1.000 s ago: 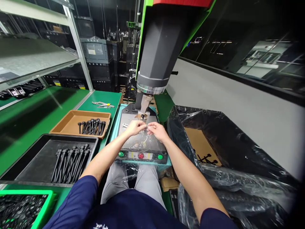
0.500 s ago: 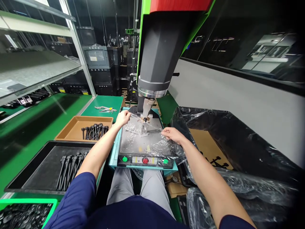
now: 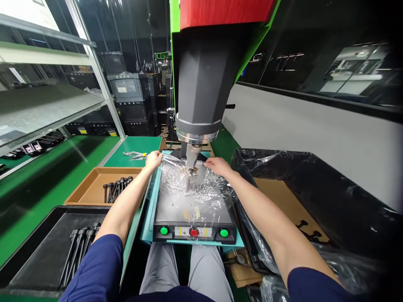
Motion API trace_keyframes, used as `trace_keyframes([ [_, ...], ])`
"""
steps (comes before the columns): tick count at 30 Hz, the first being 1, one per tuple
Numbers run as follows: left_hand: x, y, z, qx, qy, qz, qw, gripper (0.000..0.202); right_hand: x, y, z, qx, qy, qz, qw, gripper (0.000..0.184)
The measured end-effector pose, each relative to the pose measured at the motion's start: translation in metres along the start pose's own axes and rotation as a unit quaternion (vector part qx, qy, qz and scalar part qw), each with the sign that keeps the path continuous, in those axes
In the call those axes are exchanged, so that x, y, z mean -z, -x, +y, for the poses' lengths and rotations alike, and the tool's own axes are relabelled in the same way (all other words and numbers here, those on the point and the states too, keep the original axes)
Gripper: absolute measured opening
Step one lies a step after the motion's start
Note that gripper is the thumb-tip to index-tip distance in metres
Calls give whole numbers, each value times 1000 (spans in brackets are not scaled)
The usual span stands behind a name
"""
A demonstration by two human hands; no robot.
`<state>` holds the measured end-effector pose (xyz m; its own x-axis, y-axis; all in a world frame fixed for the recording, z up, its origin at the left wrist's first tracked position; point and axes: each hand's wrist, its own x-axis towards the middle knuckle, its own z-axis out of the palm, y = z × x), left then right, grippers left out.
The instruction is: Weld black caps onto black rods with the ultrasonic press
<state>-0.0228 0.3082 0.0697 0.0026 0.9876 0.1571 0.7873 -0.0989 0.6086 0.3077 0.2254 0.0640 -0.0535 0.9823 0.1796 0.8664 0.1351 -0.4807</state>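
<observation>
A clear plastic sheet (image 3: 209, 191) lies crinkled over the grey base plate (image 3: 170, 214) of a press-like machine. My left hand (image 3: 154, 160) pinches its far left edge. On the other side, my right hand (image 3: 218, 166) grips the sheet's far right edge with fingers together. Between my hands the machine's metal tool head (image 3: 192, 156) points down, with a small fixture (image 3: 189, 184) below it, partly behind the film. Two green buttons (image 3: 164, 230) and a red button (image 3: 194, 232) sit along the base's front.
To the left, a brown tray (image 3: 85, 186) and a black tray (image 3: 40, 247) hold black bolt-like parts. Pliers (image 3: 135, 155) lie on the green table (image 3: 110, 160). At right stands a plastic-lined box (image 3: 273, 167) with several black parts on cardboard.
Both hands have moved farther back toward the tool head, my right hand also inward. The plastic sheet has shifted with them. The camera view has tilted slightly up.
</observation>
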Motion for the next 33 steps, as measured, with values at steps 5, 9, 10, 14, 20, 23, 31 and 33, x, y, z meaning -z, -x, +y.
trace_keyframes([
  [5,-6,-16,-5,13,-32,-9,999,31,-6,-23,-8,30,137,-29,990,19],
  [9,-16,-25,-7,33,-61,-8,998,38,-15,-31,-13,32,186,-62,980,23],
  [10,-18,-26,-8,37,-66,-12,997,40,-18,-32,-13,31,189,-69,979,23],
  [14,-24,-27,-11,53,-81,-26,995,52,-26,-34,-12,23,196,-80,977,24],
  [20,-1,-6,-5,52,-63,16,997,65,-11,-31,-12,37,194,-28,980,34],
  [23,14,26,-2,8,28,69,997,59,7,-10,-10,59,157,36,985,35],
  [31,-21,236,-66,68,218,194,954,42,-34,165,33,-69,-80,302,947,38],
  [33,-46,286,-94,123,211,167,955,40,-74,214,50,-141,-112,299,937,47],
])
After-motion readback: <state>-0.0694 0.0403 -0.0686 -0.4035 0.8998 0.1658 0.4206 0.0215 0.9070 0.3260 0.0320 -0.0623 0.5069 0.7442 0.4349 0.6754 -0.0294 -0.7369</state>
